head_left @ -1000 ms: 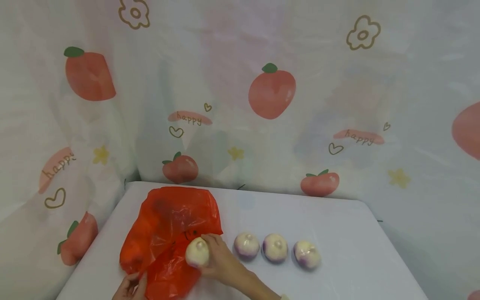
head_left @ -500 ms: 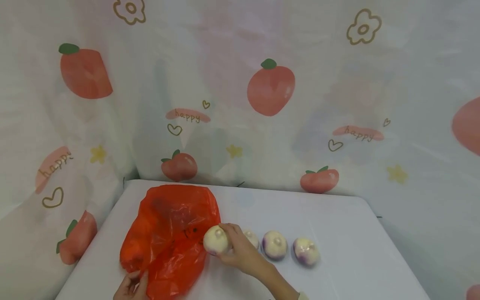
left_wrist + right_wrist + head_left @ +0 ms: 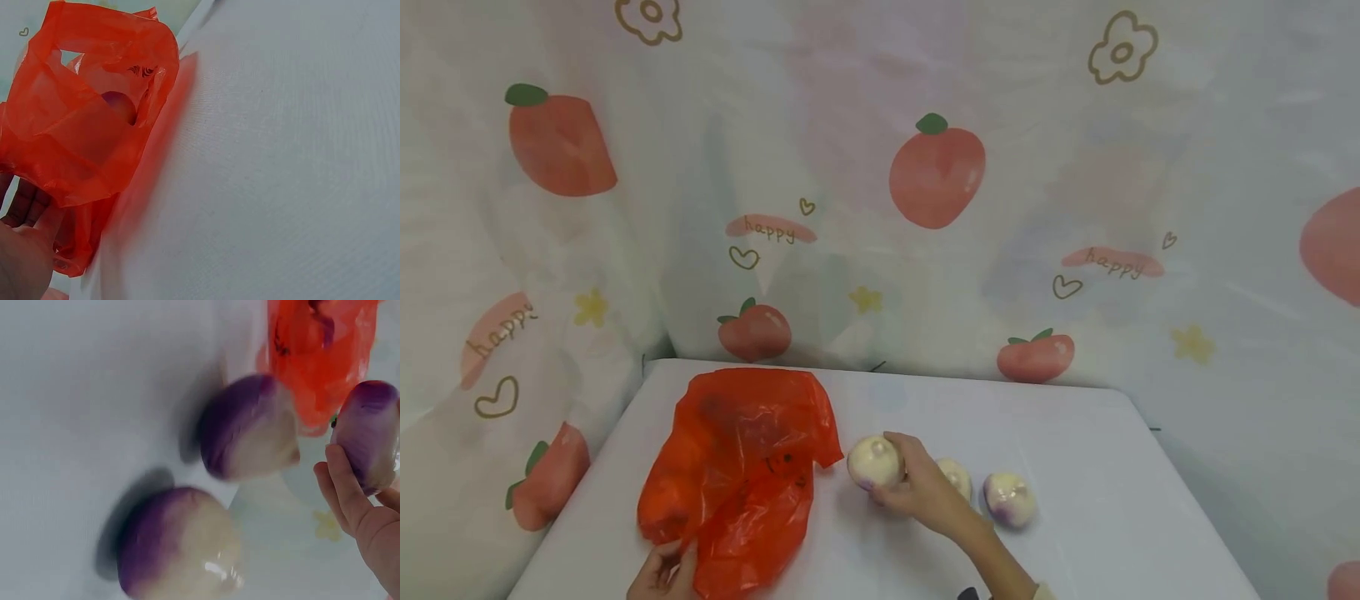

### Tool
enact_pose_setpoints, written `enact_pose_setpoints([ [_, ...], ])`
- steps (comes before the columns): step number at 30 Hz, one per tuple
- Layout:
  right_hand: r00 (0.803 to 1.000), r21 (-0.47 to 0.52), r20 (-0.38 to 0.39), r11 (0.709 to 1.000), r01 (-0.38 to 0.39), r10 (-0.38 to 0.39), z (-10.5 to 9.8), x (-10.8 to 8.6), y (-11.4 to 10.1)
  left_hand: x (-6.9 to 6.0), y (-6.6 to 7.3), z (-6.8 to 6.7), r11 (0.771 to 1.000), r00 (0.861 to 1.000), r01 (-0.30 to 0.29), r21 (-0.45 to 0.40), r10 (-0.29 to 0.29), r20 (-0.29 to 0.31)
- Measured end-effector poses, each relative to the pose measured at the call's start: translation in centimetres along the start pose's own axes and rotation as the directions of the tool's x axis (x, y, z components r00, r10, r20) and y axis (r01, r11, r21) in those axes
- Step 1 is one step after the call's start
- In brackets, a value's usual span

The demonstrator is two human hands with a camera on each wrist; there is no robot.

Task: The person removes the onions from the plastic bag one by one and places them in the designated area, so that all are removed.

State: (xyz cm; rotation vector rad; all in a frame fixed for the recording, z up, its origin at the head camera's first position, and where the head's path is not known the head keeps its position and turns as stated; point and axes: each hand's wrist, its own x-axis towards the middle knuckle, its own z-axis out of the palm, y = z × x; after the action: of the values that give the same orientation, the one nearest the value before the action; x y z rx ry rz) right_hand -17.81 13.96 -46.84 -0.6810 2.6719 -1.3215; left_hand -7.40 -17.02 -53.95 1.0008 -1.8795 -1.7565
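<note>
My right hand (image 3: pixel 925 496) grips a purple-and-white turnip (image 3: pixel 874 462) with a small nub, raised over the table just right of the red plastic bag (image 3: pixel 752 417). Beyond that hand lie another turnip (image 3: pixel 955 477), partly covered, and one more turnip (image 3: pixel 1010 500) to the right; whether the hand hides another cannot be told. In the right wrist view, two turnips rest on the table, the nearer turnip (image 3: pixel 181 547) lowest in view. My left hand (image 3: pixel 662 571) pinches the near edge of the bag. Through its opening, a purple rounded thing (image 3: pixel 120 106) shows in the left wrist view.
The white table (image 3: pixel 1075 450) ends at a back edge against a patterned cloth wall (image 3: pixel 850 250). Another cloth side stands close on the left. A small dark object (image 3: pixel 967 593) pokes in at the bottom edge of the head view.
The right hand has carried its turnip from over the bag rightward, toward the row of turnips. The left hand keeps its hold on the bag, almost still. The head view has shifted slightly.
</note>
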Motion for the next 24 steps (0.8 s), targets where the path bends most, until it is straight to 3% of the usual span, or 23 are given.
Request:
enact_pose_setpoints([
  [4, 0.997, -0.018, -0.074, 1.0, 0.007, -0.008, -1.5, 0.0, 0.9, 0.1, -0.1, 0.0, 0.999, 1.0, -0.004, 0.039, 0.004, -0.002],
  [7, 0.995, -0.035, -0.104, 0.999, -0.006, 0.003, -2.7, -0.2, 1.4, 0.3, -0.3, 0.1, 0.999, 1.0, -0.021, 0.028, 0.022, -0.015],
  [13, 0.99, 0.02, -0.13, 0.999, -0.047, 0.049, -5.0, -0.8, 2.3, 0.4, -0.8, 0.2, 0.998, 0.997, -0.059, -0.007, 0.058, -0.05],
  [20, 0.98, -0.002, -0.191, 0.998, -0.062, 0.061, -7.5, -1.6, 2.7, 0.3, -0.6, 0.2, 0.998, 0.998, -0.055, -0.009, 0.054, -0.034],
  [24, 0.97, 0.0, -0.218, 0.994, -0.108, 0.105, -8.3, -2.2, 3.3, 0.1, -0.3, 0.1, 0.999, 0.999, -0.04, 0.019, 0.04, -0.027],
])
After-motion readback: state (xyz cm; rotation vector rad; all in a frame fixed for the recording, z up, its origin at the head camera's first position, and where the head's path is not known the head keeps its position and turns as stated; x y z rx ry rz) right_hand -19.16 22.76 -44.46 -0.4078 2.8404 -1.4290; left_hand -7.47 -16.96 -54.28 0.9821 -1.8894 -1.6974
